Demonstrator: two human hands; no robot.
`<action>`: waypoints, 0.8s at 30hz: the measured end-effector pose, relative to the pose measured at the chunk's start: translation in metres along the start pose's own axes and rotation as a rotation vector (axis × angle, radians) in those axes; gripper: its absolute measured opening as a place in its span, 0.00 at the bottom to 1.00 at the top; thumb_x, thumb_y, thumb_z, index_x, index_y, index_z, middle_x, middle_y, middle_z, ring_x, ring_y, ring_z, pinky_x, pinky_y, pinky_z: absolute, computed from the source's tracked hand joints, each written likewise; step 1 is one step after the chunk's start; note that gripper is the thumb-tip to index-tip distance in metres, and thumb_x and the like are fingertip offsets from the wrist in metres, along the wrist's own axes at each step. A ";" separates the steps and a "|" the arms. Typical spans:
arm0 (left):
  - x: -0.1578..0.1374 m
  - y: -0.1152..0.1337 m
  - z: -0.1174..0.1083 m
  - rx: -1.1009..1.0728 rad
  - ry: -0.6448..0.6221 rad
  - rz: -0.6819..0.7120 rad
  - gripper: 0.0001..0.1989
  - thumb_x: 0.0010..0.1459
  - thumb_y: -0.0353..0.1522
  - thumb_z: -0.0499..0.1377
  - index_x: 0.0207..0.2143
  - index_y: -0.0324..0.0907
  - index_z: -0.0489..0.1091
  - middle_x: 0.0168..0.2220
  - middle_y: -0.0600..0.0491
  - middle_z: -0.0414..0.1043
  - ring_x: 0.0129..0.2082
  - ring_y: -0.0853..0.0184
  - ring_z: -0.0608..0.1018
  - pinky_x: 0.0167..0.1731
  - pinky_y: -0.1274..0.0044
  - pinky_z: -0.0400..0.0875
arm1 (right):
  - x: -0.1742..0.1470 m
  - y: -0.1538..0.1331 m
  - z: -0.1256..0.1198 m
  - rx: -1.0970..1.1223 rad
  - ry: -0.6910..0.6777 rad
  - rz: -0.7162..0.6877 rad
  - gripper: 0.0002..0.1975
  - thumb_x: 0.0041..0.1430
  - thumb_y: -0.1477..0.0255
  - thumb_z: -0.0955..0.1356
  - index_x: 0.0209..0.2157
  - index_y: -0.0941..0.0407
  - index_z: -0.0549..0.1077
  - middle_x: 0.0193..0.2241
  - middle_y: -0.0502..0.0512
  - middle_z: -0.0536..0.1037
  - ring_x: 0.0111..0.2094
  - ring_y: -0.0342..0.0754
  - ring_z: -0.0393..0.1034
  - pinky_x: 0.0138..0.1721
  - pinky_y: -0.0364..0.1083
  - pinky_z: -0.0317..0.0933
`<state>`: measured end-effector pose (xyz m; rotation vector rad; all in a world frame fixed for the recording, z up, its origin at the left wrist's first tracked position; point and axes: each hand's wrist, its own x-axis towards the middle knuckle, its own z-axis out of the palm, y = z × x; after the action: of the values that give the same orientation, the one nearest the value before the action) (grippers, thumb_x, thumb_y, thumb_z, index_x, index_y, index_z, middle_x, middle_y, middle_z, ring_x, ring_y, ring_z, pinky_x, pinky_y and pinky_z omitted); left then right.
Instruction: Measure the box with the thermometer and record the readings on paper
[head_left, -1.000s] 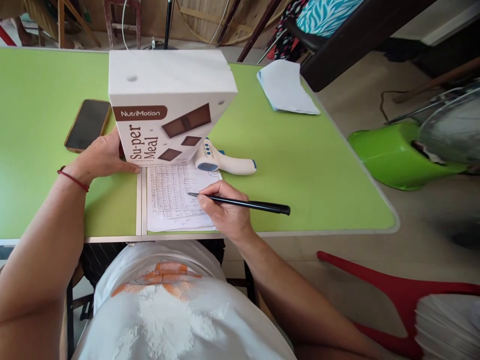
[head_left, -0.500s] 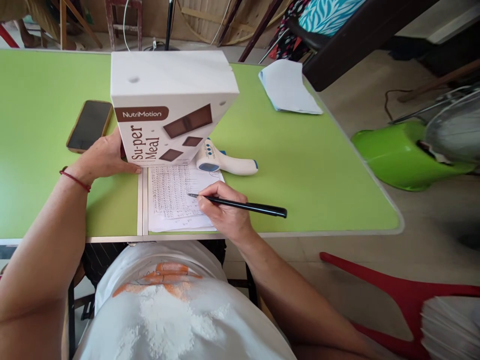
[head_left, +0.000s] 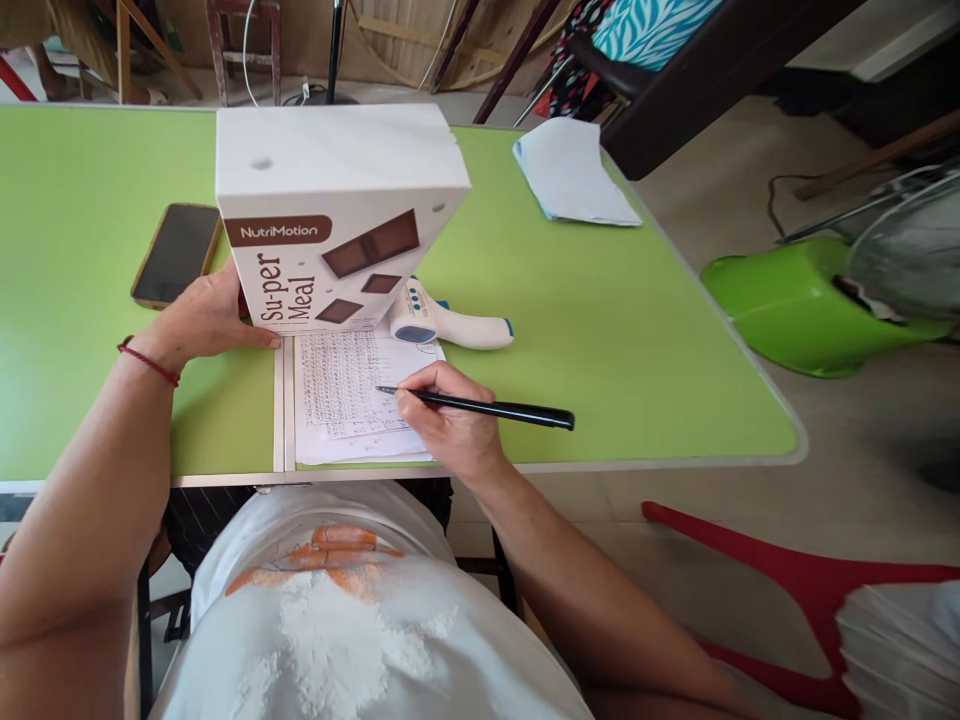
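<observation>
My right hand pinches a black pen, its tip over handwritten sheets of paper at the table's near edge. A white NutriMotion box stands upright on the far part of the sheets. Around that box's lower left corner is my left hand, thumb along the front base and the other fingers partly hidden behind its side. Against the box's right side lies a white and blue infrared thermometer, handle pointing right.
A smartphone lies left of the box on the green table. Folded white paper is at the far right corner. Beyond the right edge are a green bin and a red stool.
The whole view has shifted very slightly. Both hands, the pen and the box keep practically the same places.
</observation>
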<state>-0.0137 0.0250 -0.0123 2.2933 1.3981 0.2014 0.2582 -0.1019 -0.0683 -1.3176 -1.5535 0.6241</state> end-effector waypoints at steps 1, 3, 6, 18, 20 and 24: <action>0.000 0.000 0.000 -0.005 0.002 0.004 0.35 0.46 0.48 0.67 0.56 0.50 0.68 0.60 0.51 0.70 0.59 0.49 0.72 0.57 0.65 0.68 | 0.000 0.000 0.000 -0.004 -0.009 0.008 0.04 0.50 0.71 0.67 0.23 0.53 0.68 0.16 0.44 0.70 0.17 0.40 0.60 0.19 0.41 0.57; 0.000 0.000 0.000 -0.013 0.005 0.009 0.35 0.45 0.48 0.67 0.56 0.49 0.68 0.60 0.51 0.70 0.59 0.49 0.72 0.58 0.65 0.68 | 0.001 0.000 -0.001 -0.004 -0.028 0.013 0.04 0.50 0.71 0.67 0.23 0.53 0.68 0.16 0.44 0.70 0.17 0.40 0.59 0.19 0.41 0.57; 0.000 -0.001 0.001 -0.014 0.009 0.018 0.35 0.46 0.48 0.67 0.56 0.49 0.68 0.60 0.50 0.71 0.59 0.49 0.72 0.57 0.64 0.68 | 0.001 -0.001 -0.001 0.004 -0.050 0.011 0.04 0.50 0.71 0.67 0.23 0.53 0.68 0.16 0.44 0.69 0.17 0.40 0.58 0.19 0.41 0.56; 0.001 -0.001 0.001 -0.023 0.022 0.013 0.37 0.45 0.49 0.67 0.57 0.48 0.67 0.58 0.49 0.72 0.58 0.49 0.73 0.56 0.64 0.69 | 0.000 0.000 -0.001 -0.008 -0.024 0.006 0.04 0.50 0.72 0.67 0.23 0.53 0.67 0.16 0.44 0.69 0.17 0.40 0.58 0.19 0.41 0.56; 0.001 -0.002 0.001 -0.029 0.021 0.015 0.37 0.45 0.49 0.68 0.57 0.49 0.67 0.59 0.48 0.71 0.58 0.49 0.73 0.56 0.62 0.68 | 0.000 0.000 -0.001 -0.008 -0.025 0.001 0.05 0.50 0.72 0.67 0.23 0.52 0.67 0.16 0.44 0.69 0.17 0.40 0.58 0.19 0.41 0.56; 0.001 -0.003 0.002 -0.036 0.033 0.030 0.37 0.44 0.49 0.68 0.57 0.50 0.68 0.60 0.51 0.71 0.58 0.49 0.73 0.56 0.65 0.69 | 0.000 0.000 -0.001 0.003 0.022 -0.019 0.04 0.50 0.72 0.67 0.23 0.52 0.68 0.16 0.44 0.70 0.17 0.41 0.60 0.19 0.41 0.57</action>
<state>-0.0152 0.0267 -0.0153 2.2920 1.3657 0.2734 0.2595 -0.1018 -0.0681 -1.3022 -1.5453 0.5983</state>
